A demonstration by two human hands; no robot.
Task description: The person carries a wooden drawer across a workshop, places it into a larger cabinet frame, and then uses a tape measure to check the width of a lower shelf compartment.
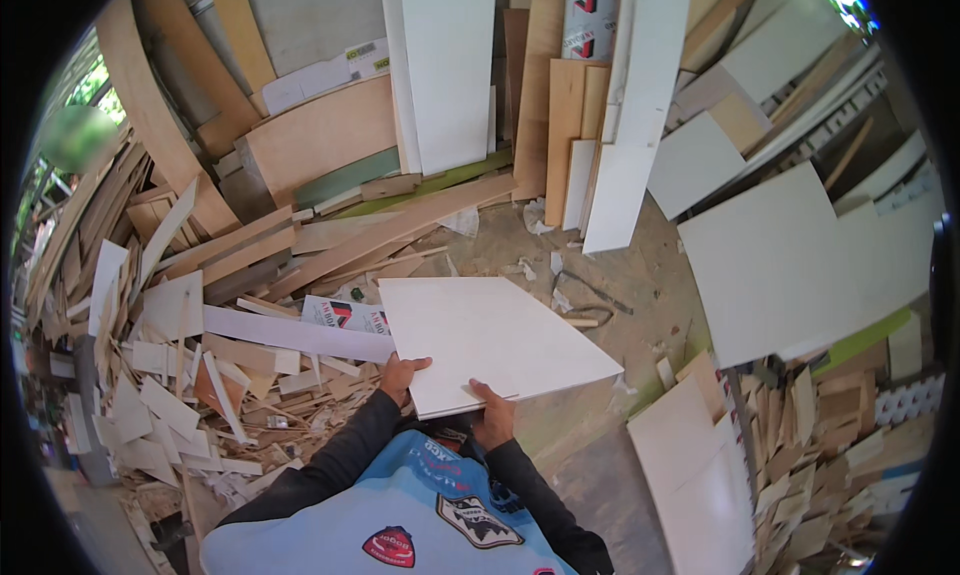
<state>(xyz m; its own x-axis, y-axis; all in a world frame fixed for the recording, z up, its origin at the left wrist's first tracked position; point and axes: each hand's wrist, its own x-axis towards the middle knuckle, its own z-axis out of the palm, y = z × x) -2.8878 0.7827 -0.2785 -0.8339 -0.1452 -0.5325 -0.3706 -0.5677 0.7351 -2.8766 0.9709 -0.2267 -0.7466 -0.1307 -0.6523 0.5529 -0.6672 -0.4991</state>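
A white board [490,335] with one slanted side is held up in front of my body, over the floor. My left hand [400,375] grips its left edge near the close corner, thumb lying on the white face. Along the near edge, my right hand [493,413] holds the same board with the thumb on top. The fingers of both hands are mostly hidden beneath it. Below the left side of the board, a long pale strip [295,333] lies among the scrap.
Wood offcuts [280,415] are heaped on the left. Tall white panels [445,75] and wooden planks [540,105] lean against the back wall. A large white sheet [790,255] stands at the right, with another white panel [690,475] below it. More offcuts [810,445] pile up at the lower right.
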